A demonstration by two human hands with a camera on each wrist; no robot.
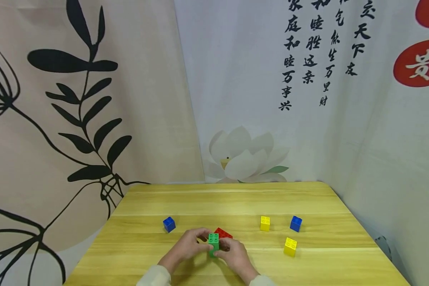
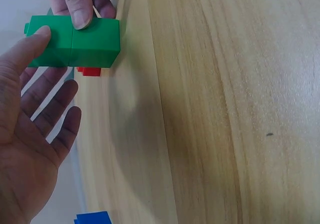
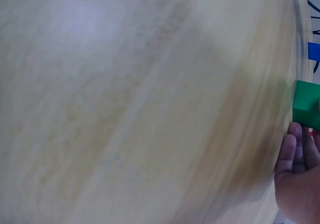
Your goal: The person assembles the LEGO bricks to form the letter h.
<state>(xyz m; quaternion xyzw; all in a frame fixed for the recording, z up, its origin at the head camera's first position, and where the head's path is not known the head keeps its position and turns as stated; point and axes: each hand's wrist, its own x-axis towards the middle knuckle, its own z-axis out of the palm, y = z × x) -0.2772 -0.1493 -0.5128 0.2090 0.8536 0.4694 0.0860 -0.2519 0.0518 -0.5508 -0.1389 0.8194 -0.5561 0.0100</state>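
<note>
The green stack [image 1: 213,239], two bricks joined end to end with studs uppermost, is directly between the two hands, its long axis upright in the head view. Both hands are grasping it: the left hand [image 1: 190,243] pinches the upper brick, thumb in front, while the right hand [image 1: 233,256] has its thumb lower, close to the seam, so neither is nearer. Whether its lower end touches the counter [image 1: 189,198] I cannot tell. The red brick [image 1: 223,233] lies just beyond it and slightly to the right, nearer the right hand's fingers, partly hidden, its long axis slanting away from the stack's upright line. No brand or label is legible on the bricks. On the wall hanging [image 1: 257,79], black columns of Chinese read 家庭和睦万事兴, 和睦胜远亲, 能生万里财 and 交天下友, some cut off at the top; the lower red oval [image 1: 402,69] bears a white 贵
</note>
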